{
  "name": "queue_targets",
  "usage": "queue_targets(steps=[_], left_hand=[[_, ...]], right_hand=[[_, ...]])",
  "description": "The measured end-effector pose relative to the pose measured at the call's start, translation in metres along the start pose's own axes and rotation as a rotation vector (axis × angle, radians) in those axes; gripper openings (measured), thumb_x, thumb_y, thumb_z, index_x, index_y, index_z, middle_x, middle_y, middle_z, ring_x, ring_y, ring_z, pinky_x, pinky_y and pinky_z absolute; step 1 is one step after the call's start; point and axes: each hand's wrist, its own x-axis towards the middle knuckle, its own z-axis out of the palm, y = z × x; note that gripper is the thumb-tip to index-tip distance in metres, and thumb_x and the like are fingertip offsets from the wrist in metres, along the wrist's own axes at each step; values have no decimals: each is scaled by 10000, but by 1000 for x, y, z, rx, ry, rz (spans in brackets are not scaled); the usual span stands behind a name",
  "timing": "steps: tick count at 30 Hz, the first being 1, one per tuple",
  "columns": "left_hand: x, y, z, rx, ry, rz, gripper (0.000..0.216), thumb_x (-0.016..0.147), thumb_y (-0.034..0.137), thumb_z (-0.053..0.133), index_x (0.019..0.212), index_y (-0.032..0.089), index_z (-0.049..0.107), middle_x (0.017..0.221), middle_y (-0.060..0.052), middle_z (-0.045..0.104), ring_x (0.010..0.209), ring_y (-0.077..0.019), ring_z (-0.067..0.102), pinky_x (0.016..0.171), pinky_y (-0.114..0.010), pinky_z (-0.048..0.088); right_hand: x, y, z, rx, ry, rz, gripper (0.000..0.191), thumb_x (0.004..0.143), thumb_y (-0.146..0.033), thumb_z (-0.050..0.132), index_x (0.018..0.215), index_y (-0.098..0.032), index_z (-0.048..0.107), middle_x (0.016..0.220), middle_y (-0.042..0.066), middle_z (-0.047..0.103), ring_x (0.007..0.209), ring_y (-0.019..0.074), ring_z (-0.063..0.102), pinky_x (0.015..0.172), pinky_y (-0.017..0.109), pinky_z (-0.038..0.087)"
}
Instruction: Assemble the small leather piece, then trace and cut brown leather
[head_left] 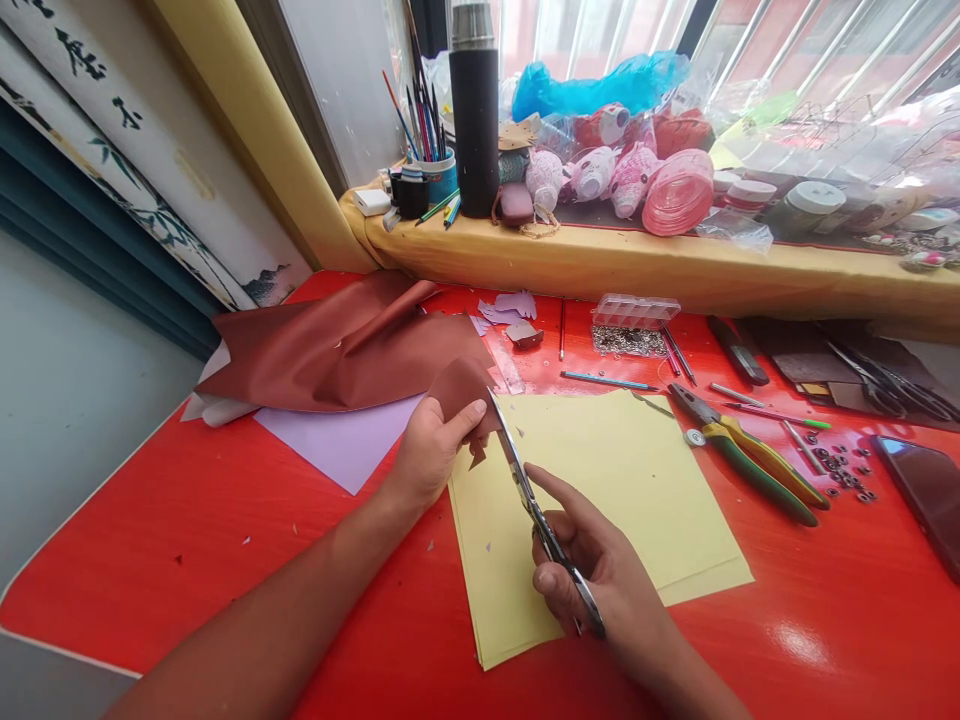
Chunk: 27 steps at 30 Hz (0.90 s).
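My left hand (431,450) pinches a corner of a large brown sheet (352,345) that lies crumpled across the red table (187,520). My right hand (600,565) grips metal scissors (536,510), with the blade tips meeting the brown corner beside my left thumb. Under both hands lies a stack of yellow paper (630,480). A lilac sheet (341,440) pokes out from beneath the brown one.
Green-and-yellow pliers (750,455), small metal rings (844,470), pens, a clear parts box (636,312) and a dark phone (926,490) lie to the right. A yellow ledge (600,262) at the back holds a black flask (475,110), a brush cup and pink clutter.
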Motion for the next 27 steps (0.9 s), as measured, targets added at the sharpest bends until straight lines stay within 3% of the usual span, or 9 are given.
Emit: queue_targets(steps=[27], left_hand=[[-1,-3,0,24,-6,7,380,907,431,760,655,179,629,603,-17,627,540,-137,563,488,-252,442]], right_hand=[[1,-2,2,-20,53,31,958,799,-561,886,1599,-233,474,709,-80,455,448,69,402,410,224,321]])
